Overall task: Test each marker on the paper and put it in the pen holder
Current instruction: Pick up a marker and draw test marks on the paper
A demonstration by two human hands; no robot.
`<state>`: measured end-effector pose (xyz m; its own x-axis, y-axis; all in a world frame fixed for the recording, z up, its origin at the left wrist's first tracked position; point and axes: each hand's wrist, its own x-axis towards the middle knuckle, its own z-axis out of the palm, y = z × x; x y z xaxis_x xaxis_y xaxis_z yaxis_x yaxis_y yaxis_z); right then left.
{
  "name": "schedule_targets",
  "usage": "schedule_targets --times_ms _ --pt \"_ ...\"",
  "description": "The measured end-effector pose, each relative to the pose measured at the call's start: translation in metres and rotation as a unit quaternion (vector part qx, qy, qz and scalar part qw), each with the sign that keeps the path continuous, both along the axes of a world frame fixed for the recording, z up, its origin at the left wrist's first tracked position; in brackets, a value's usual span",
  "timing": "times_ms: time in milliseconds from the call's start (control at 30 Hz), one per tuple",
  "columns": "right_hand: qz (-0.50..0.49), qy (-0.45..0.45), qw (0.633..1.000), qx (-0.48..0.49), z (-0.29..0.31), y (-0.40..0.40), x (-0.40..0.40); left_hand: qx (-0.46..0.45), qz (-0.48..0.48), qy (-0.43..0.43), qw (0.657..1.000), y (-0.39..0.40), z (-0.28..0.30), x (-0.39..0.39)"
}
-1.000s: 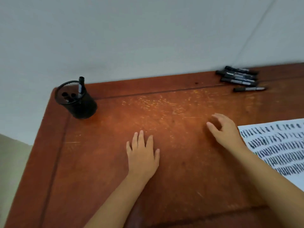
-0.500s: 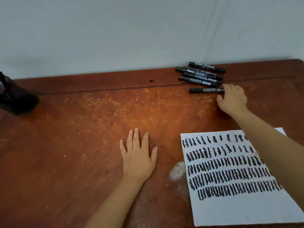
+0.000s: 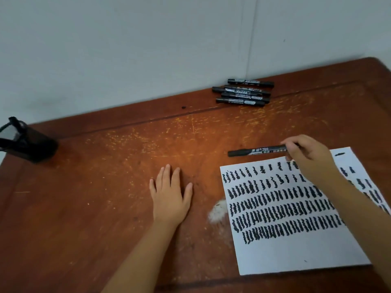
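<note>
Pinching one marker (image 3: 257, 151) over the paper's (image 3: 296, 250) far edge, the right hand (image 3: 311, 154) prepares a test stroke. Left hand (image 3: 170, 194) lies spread flat on the table (image 3: 84, 197). Four markers (image 3: 243, 93) remain untested at far right; the holder (image 3: 25, 142) stands far left.

held marker (image 3: 259, 151) barrel, white print "700"

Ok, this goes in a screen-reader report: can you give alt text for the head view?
A person's right hand holds a capped black marker just above a sheet of paper covered in rows of black test strokes. The left hand rests flat on the wooden table. More markers lie by the wall; a black pen holder stands far left.
</note>
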<state>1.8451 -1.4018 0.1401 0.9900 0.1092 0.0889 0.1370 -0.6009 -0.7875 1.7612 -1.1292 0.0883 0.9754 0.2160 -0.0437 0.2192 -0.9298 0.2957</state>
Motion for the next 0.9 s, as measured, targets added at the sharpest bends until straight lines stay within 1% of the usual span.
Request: schedule_targets --times_ms 133,200,267,300,333,367,433,467,567,667,733,767,800,833,900 --pt "-0.034 0.012 0.996 0.087 0.008 0.007 -0.06 -0.022 -0.022 -0.04 0.999 -0.002 0.005 -0.004" --pt "-0.027 0.019 0.994 0.103 0.006 0.013 -0.085 -0.044 -0.054 -0.089 0.994 -0.007 0.012 -0.01" --pt "-0.024 0.008 0.993 0.116 0.003 0.018 -0.107 -0.1 -0.11 -0.158 0.976 -0.019 0.022 -0.023" --pt "-0.027 0.005 0.992 0.124 0.003 0.02 -0.119 -0.141 -0.144 -0.175 0.964 -0.028 0.028 -0.034" --pt "-0.028 0.002 0.991 0.133 0.002 0.021 -0.131 -0.175 -0.185 -0.175 0.951 -0.038 0.034 -0.046" --pt "-0.027 0.001 0.989 0.147 0.003 0.023 -0.142 -0.187 -0.231 -0.167 0.94 -0.046 0.037 -0.059" --pt "-0.023 0.012 0.982 0.187 0.005 0.027 -0.163 -0.159 -0.304 -0.154 0.927 -0.058 0.031 -0.081" --pt "-0.024 0.019 0.976 0.214 0.004 0.029 -0.172 -0.144 -0.32 -0.147 0.925 -0.061 0.027 -0.09" --pt "-0.04 0.071 0.947 0.311 -0.001 0.035 -0.188 -0.109 -0.319 -0.105 0.936 -0.067 0.021 -0.106" --pt "-0.034 0.156 0.922 0.352 -0.012 0.042 -0.193 -0.096 -0.335 -0.069 0.935 -0.07 0.023 -0.117" --pt "-0.04 0.195 0.89 0.41 -0.018 0.045 -0.195 -0.081 -0.351 -0.08 0.929 -0.069 0.023 -0.121" --pt "-0.042 0.206 0.869 0.447 -0.02 0.046 -0.196 -0.078 -0.355 -0.078 0.928 -0.069 0.024 -0.122" --pt "-0.042 0.212 0.857 0.469 -0.022 0.047 -0.197 -0.073 -0.354 -0.081 0.929 -0.068 0.022 -0.122" --pt "-0.045 0.216 0.856 0.467 -0.023 0.047 -0.198 -0.064 -0.357 -0.08 0.928 -0.067 0.022 -0.122" --pt "-0.037 0.211 0.875 0.433 -0.025 0.046 -0.201 -0.058 -0.37 -0.051 0.926 -0.073 0.029 -0.124"
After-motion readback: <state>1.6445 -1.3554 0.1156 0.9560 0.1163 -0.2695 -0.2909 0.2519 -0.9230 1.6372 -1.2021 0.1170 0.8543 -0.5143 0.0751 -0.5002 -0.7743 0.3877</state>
